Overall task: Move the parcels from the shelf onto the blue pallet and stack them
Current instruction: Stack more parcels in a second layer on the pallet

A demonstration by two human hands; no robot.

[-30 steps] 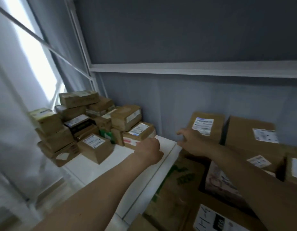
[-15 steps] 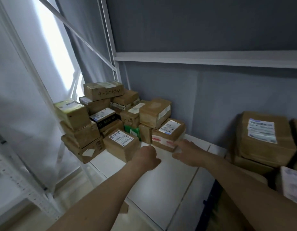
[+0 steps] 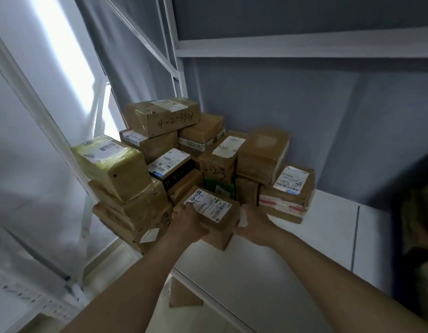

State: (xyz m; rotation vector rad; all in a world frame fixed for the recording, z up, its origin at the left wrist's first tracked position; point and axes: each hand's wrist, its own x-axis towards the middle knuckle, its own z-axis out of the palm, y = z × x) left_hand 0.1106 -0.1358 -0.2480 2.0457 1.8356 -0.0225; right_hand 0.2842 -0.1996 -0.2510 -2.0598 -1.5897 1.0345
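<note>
Grey walls and a white metal rack frame fill the upper frame, and a white shelf board [image 3: 316, 227] runs across the lower right. At centre frame, both hands clasp one small brown parcel [image 3: 214, 218] with a white barcode label on top: the left hand [image 3: 187, 223] curls round its left edge, and the right hand [image 3: 252, 224] cups its right side, fingers mostly hidden behind the carton. Taking it from both sides probably keeps it level as it comes free of the heap. It sits at the front of the parcel pile [image 3: 184, 159], apparently touching the boxes behind, so it is the easiest to draw out without toppling anything. Roughly a dozen parcels are heaped there; overlaps prevent an exact count. One is wrapped in yellow tape [image 3: 112, 164], one carries red-and-white tape [image 3: 284, 199], and the topmost [image 3: 162, 116] bears handwritten numbers. No blue pallet is in view.
</note>
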